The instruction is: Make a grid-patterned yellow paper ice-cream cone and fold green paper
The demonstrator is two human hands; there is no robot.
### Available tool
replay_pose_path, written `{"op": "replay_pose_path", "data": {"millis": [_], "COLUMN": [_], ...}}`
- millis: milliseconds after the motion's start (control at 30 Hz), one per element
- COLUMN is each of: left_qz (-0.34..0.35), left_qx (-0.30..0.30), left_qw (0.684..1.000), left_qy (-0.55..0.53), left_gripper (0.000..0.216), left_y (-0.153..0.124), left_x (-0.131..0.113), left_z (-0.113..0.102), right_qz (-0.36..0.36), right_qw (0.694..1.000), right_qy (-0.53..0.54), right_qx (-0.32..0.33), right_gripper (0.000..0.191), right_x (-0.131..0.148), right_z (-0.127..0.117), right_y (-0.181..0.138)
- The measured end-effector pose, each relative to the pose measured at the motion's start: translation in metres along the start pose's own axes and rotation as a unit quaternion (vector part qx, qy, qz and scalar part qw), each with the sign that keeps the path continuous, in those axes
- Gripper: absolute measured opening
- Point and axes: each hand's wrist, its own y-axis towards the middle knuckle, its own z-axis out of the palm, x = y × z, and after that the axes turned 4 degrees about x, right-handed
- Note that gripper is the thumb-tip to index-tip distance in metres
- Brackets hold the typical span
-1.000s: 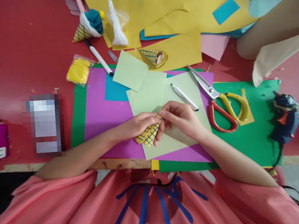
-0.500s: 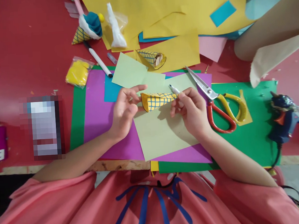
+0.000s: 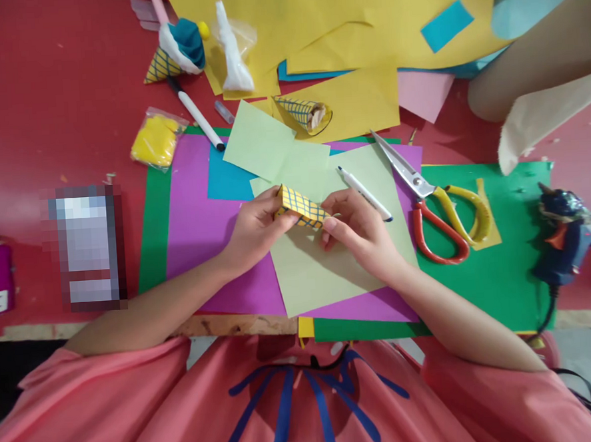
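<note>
A yellow paper cone (image 3: pixel 302 206) with a blue grid on it lies between my two hands, over pale green paper (image 3: pixel 329 272). My left hand (image 3: pixel 258 224) grips its wide end, thumb in front and fingers behind. At the narrow end, my right hand (image 3: pixel 358 225) pinches the tip between thumb and fingers. A white marker (image 3: pixel 365 193) with a dark tip lies just behind my right hand. Farther back, a second gridded cone (image 3: pixel 303 114) with crumpled paper inside rests on yellow paper. Some fingers of both hands are hidden.
Scissors (image 3: pixel 416 180) with red and yellow handles lie open on the right, before a blue glue gun (image 3: pixel 564 244). At the left are a phone (image 3: pixel 88 250) and a bag of yellow pieces (image 3: pixel 155 141). A finished-looking cone (image 3: pixel 178 51) and a paper roll (image 3: pixel 515 47) stand farther back.
My left hand has closed on the cone's wide end, where its fingers were apart before. The cone has tilted, its narrow end now lower and nearer me. My right hand has shifted left, uncovering the marker.
</note>
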Motion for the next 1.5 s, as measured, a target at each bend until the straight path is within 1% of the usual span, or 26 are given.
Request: {"op": "replay_pose_path", "data": {"millis": [67,133,233,300,333,400,467,533,600,733,867,933,1033,1200,1333,1500], "left_qz": [0.017,0.020,0.022,0.018,0.012,0.000,0.004,0.012,0.008,0.000,0.016,0.017,0.004,-0.013,-0.034,-0.037], "left_qx": [0.035,0.059,0.064,0.076,0.092,0.144,0.192,0.224,0.250,0.289,0.320,0.326,0.326,0.321,0.318,0.320], "left_qw": [0.999,0.998,0.998,0.997,0.996,0.989,0.981,0.974,0.968,0.957,0.947,0.945,0.945,0.946,0.947,0.947], "left_qy": [0.004,0.004,0.006,0.010,0.014,0.026,0.035,0.032,0.022,0.014,0.014,0.015,0.026,0.046,0.033,0.019], "left_gripper": [0.012,0.013,0.014,0.016,0.017,0.017,0.017,0.014,0.013,0.016,0.015,0.013,0.013,0.015,0.022,0.022], "left_y": [0.001,0.001,0.003,0.003,0.004,0.004,0.005,0.007,0.009,0.011,0.012,0.012,0.012,0.012,0.011,0.012], "left_x": [-0.001,-0.002,-0.005,-0.007,-0.008,-0.008,-0.008,-0.006,-0.004,-0.002,-0.003,-0.005,-0.007,-0.008,-0.009,-0.010], "left_z": [0.001,0.001,0.000,-0.001,-0.002,-0.004,-0.006,-0.008,-0.011,-0.015,-0.017,-0.017,-0.015,-0.015,-0.015,-0.015], "right_qz": [-0.001,0.006,0.011,0.003,-0.005,-0.027,-0.049,-0.066,-0.066,-0.015,0.029,0.049,0.072,0.083,0.081,0.077], "right_qw": [1.000,0.999,0.996,0.994,0.993,0.988,0.983,0.975,0.974,0.988,0.984,0.979,0.975,0.978,0.981,0.984], "right_qy": [-0.009,-0.016,-0.037,-0.078,-0.102,-0.140,-0.163,-0.183,-0.185,-0.110,-0.043,-0.023,-0.003,0.015,0.022,0.020], "right_qx": [0.012,0.037,0.077,0.076,0.067,0.054,0.071,0.104,0.115,0.108,0.170,0.196,0.209,0.189,0.176,0.162], "right_gripper": [0.030,0.034,0.034,0.035,0.038,0.048,0.055,0.050,0.040,0.026,0.022,0.022,0.021,0.023,0.025,0.027], "right_x": [-0.002,-0.004,-0.005,-0.003,-0.002,0.001,0.004,0.004,0.004,0.001,0.003,0.004,0.006,0.004,0.003,0.004], "right_z": [0.002,0.005,0.006,0.006,0.005,0.003,0.000,-0.003,-0.006,-0.011,-0.017,-0.018,-0.017,-0.012,-0.012,-0.013], "right_y": [0.000,0.000,-0.002,-0.002,-0.003,-0.003,-0.002,-0.001,0.000,0.003,0.006,0.007,0.007,0.008,0.009,0.009]}}
